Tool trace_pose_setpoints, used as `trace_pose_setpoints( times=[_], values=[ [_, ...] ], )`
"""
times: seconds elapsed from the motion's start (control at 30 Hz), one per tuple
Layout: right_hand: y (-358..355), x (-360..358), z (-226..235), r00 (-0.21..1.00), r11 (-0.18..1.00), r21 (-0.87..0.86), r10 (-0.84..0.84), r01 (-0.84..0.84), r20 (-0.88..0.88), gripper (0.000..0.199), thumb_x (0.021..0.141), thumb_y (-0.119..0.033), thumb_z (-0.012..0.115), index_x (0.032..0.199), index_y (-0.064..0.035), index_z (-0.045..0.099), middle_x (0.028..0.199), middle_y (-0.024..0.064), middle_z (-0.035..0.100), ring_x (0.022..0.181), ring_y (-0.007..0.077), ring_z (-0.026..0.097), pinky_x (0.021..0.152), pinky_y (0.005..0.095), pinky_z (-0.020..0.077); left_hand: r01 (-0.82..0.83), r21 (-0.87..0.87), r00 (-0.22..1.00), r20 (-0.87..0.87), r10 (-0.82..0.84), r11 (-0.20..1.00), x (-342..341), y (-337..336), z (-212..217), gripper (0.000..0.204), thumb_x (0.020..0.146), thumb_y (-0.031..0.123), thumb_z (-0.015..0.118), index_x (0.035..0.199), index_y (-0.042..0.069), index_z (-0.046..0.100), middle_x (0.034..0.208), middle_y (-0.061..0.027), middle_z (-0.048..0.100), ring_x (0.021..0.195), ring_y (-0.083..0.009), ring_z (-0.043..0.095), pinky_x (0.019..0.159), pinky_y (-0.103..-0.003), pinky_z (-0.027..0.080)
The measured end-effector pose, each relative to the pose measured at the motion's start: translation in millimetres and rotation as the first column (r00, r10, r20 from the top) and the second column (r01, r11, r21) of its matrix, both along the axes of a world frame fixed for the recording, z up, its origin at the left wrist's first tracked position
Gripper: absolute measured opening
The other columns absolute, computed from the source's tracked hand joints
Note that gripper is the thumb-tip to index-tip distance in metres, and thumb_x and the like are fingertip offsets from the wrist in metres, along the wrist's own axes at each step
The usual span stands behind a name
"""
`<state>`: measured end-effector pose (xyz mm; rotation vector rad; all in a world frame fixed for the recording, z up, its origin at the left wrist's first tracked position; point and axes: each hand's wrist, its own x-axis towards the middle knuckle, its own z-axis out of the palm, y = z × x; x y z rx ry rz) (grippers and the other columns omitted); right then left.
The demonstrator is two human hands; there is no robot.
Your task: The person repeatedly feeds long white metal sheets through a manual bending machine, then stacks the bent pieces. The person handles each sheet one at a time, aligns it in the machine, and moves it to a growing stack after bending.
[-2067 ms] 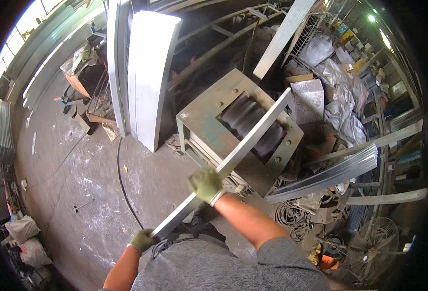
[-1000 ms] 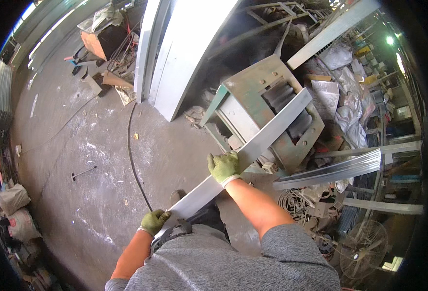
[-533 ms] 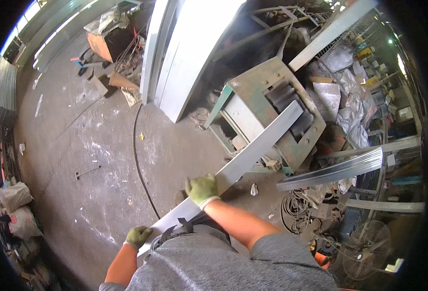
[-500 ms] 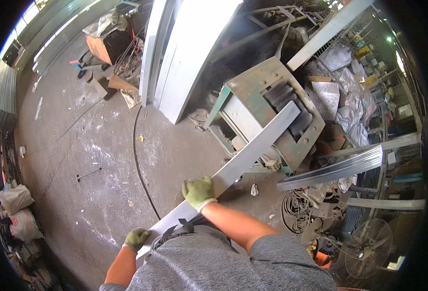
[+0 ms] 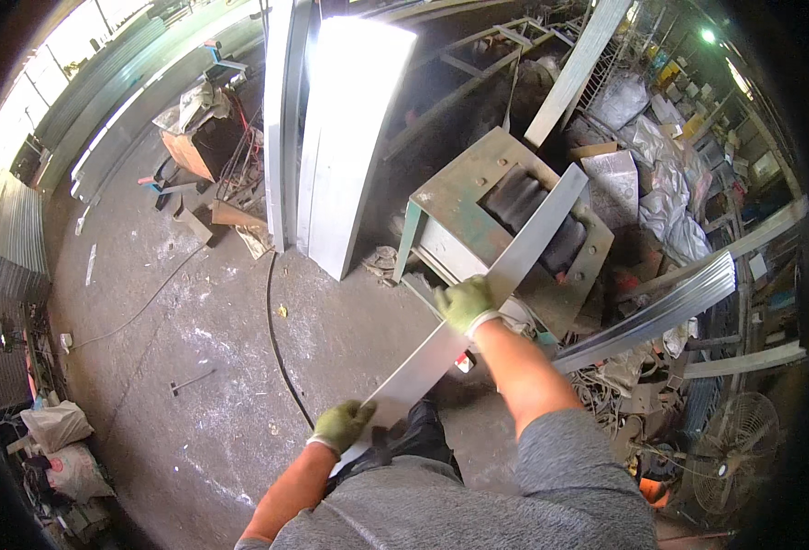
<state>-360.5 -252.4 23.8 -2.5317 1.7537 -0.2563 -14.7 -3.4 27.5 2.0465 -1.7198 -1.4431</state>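
Observation:
A long, flat, grey metal strip [image 5: 412, 368] runs diagonally from my waist up to a machine with a worn green-and-beige metal frame [image 5: 455, 183]. My left hand [image 5: 342, 425], in a green glove, is closed on the strip's near end. Farther along it, my right hand [image 5: 467, 304], gloved the same way, grips the strip with fingers over the far edge. The strip's far end lies across the dark rollers [image 5: 516, 196] in the machine's opening. Whether it rests on them or hovers just above, I cannot tell.
Tall pale metal panels [image 5: 347, 165] stand beyond the machine's left. A black cable [image 5: 277, 339] crosses the concrete floor. On the right are a stack of bent metal strips [image 5: 652, 312], a wire fan [image 5: 736, 451] and crumpled silver sheeting [image 5: 668, 220]. White sacks [image 5: 58, 426] lie far left.
Both hands have moved forward and to the right with the strip. Its far end now reaches farther across the rollers, and the view has shifted with my body.

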Motion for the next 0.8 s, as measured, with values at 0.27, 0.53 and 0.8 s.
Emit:
trace_pose_setpoints(
  times=[0.27, 0.53, 0.8],
  values=[
    [68, 61, -37, 0.986, 0.984, 0.164, 0.094, -0.071, -0.135, 0.06, 0.116, -0.045, 0.045, 0.085, -0.013, 0.086, 0.08, 0.0141, 0.082, 0.083, 0.0397, 0.077, 0.101, 0.0635, 0.0448, -0.044, 0.132, 0.998, 0.06, 0.037, 0.99, 54, 69, -28, 0.072, 0.108, 0.074, 0.06, 0.113, 0.007, 0.086, 0.109, -0.0261, 0.083, 0.106, -0.0486, 0.079, 0.093, -0.054, 0.061],
    [188, 140, -12, 0.957, 0.887, 0.362, 0.254, -0.287, 0.137, 0.044, 0.113, -0.046, 0.054, 0.108, -0.0162, 0.086, 0.112, 0.0096, 0.085, 0.111, 0.0313, 0.078, 0.112, 0.055, 0.0472, -0.178, 0.19, 0.983, 0.069, 0.168, 0.965, 156, 208, -37, 0.064, 0.104, 0.069, 0.071, 0.114, 0.008, 0.088, 0.101, -0.0217, 0.085, 0.099, -0.0334, 0.084, 0.089, -0.046, 0.062],
    [130, 34, 50, 0.762, 0.875, -0.256, -0.175, 0.411, 0.624, 0.059, 0.101, -0.023, 0.08, 0.151, 0.0006, 0.062, 0.157, 0.0295, 0.062, 0.148, 0.0485, 0.058, 0.127, 0.056, 0.0451, -0.157, -0.184, 0.977, 0.113, 0.179, 0.97, 96, 114, 1, 0.053, 0.104, 0.066, 0.076, 0.104, 0.014, 0.088, 0.097, -0.0197, 0.083, 0.089, -0.0382, 0.082, 0.079, -0.047, 0.062]
  ],
)
